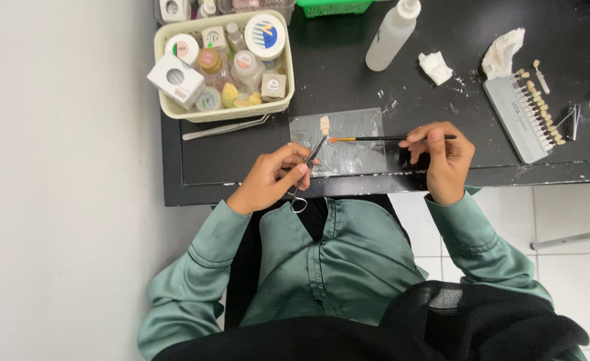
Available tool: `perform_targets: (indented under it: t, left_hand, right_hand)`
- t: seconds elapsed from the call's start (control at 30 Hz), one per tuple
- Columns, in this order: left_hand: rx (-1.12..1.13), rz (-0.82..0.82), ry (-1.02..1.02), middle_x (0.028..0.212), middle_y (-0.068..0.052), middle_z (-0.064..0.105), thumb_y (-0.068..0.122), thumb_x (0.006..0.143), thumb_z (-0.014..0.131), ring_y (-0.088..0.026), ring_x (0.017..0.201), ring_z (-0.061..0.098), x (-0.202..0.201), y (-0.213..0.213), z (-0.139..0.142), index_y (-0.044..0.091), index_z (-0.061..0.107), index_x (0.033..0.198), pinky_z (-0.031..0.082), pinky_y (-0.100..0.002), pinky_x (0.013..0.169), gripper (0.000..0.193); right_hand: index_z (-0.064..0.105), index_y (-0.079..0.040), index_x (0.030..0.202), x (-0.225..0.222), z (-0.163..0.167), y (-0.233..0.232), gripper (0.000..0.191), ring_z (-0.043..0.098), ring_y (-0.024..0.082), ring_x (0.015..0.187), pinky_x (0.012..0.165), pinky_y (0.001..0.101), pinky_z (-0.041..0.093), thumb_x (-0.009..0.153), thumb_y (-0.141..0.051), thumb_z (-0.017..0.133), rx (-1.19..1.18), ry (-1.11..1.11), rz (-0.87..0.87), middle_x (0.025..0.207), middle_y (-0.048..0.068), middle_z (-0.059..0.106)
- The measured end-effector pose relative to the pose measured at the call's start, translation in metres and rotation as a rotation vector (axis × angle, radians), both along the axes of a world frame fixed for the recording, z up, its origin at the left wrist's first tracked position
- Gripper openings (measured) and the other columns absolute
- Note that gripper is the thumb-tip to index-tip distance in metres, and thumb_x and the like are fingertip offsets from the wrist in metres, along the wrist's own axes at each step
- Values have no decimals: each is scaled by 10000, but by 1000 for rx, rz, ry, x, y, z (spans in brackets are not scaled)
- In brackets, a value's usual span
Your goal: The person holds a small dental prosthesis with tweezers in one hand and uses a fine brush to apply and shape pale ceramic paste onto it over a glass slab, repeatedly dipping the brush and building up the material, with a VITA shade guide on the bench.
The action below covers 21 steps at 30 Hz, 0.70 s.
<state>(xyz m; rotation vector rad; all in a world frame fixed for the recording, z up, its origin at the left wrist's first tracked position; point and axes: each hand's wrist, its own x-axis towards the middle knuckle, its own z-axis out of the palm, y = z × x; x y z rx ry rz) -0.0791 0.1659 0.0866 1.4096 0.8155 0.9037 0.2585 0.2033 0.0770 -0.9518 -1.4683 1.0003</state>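
Green sleeves and a black cloth fill the low part of the view, closest to the camera. Landmark for all places is the clear plastic sheet point(345, 142) at the front edge of the black counter point(241, 160).

Left and behind the sheet stands a cream basket point(168, 107). It holds small jars with round white lids, little bottles with pink and white labels, and a white box with a round hole in its face. Metal tweezers point(224, 127) lie just in front of the basket.

The left hand point(271, 179), at the left front corner of the sheet, is closed around metal forceps point(308, 167). Their tip holds a small tooth-coloured piece point(324, 125) over the back part of the sheet.

The right hand point(442, 157), just right of the sheet, pinches a thin brush point(382, 138); its orange tip is next to the piece.

Behind the sheet stands a white squeeze bottle point(390, 35). Far right of the sheet lie crumpled white tissues point(503, 52) and a grey tray of tooth samples point(525, 113).
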Motion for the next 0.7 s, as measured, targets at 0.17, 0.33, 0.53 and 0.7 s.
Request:
perform_targets:
  t: [0.17, 0.33, 0.53, 0.7]
  left_hand:
    - [-31, 13, -2, 842, -26, 668, 135, 1059, 558, -80, 789, 650, 2, -3, 1, 14, 593, 1208, 563, -263, 734, 195]
    - [-18, -3, 14, 846, -27, 669, 131, 1067, 549, -79, 794, 645, -1, -4, -2, 12, 607, 1193, 561, -261, 746, 182]
    - [8, 6, 46, 820, -20, 673, 139, 1065, 544, -77, 781, 648, 0, -6, 3, 14, 617, 1185, 557, -258, 740, 188]
    - [-3, 7, 25, 820, -23, 666, 140, 1069, 547, -79, 781, 642, 1, -8, 4, 11, 606, 1181, 554, -258, 740, 180]
  right_hand:
    - [573, 20, 1059, 1, 0, -1, 414, 689, 201, 849, 665, 298, 512, 1174, -362, 462, -4, 101, -63, 1038, 138, 647]
    - [495, -27, 1045, 5, -12, -2, 431, 582, 148, 769, 622, 280, 481, 1212, -416, 413, 7, 279, -121, 1014, 103, 573]
    - [500, -40, 1057, 5, -13, -2, 427, 557, 138, 747, 603, 274, 465, 1202, -428, 400, 0, 235, -116, 996, 97, 558]
    - [550, 5, 1042, 1, 0, -4, 457, 644, 188, 849, 648, 287, 493, 1185, -410, 424, 4, 78, -61, 1019, 131, 613]
